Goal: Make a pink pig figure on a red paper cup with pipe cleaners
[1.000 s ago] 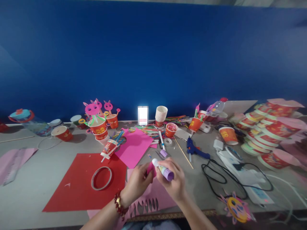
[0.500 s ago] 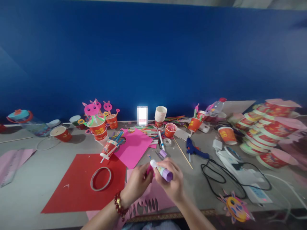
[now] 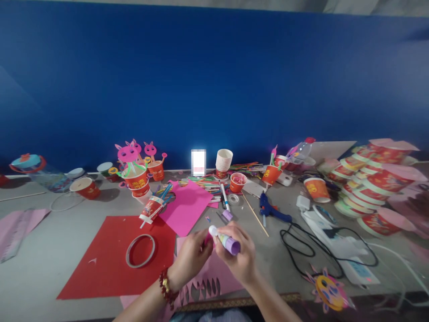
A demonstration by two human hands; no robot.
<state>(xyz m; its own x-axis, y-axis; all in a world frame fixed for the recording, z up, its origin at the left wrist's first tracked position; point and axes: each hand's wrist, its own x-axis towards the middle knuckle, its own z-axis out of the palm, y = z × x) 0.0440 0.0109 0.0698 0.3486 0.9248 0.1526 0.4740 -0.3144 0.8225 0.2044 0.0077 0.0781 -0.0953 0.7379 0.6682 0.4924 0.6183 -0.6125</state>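
The right hand (image 3: 238, 250) has its fingers wrapped around a glue stick (image 3: 224, 240). The stick is tilted, with its purple end at four o'clock and its white tip at ten o'clock. The left hand (image 3: 193, 252) has its fingers pinched on a small bright pink piece (image 3: 208, 237), mostly hidden. The white tip is right by that piece, but I can't tell if they touch.

Now count the clock from the hands. At six o'clock, under them, is a light pink sheet (image 3: 224, 268) with leaf-shaped holes. A red sheet (image 3: 95, 250) lies at nine o'clock on the tabletop (image 3: 36, 277), with a tape ring (image 3: 128, 258) on it. A bright pink sheet (image 3: 189, 205) is at eleven o'clock. A little purple cap (image 3: 227, 215) is near, at one o'clock. A blue glue gun (image 3: 269, 208) lies at two o'clock. A yellow and pink paper sun (image 3: 330, 291) is at four o'clock.
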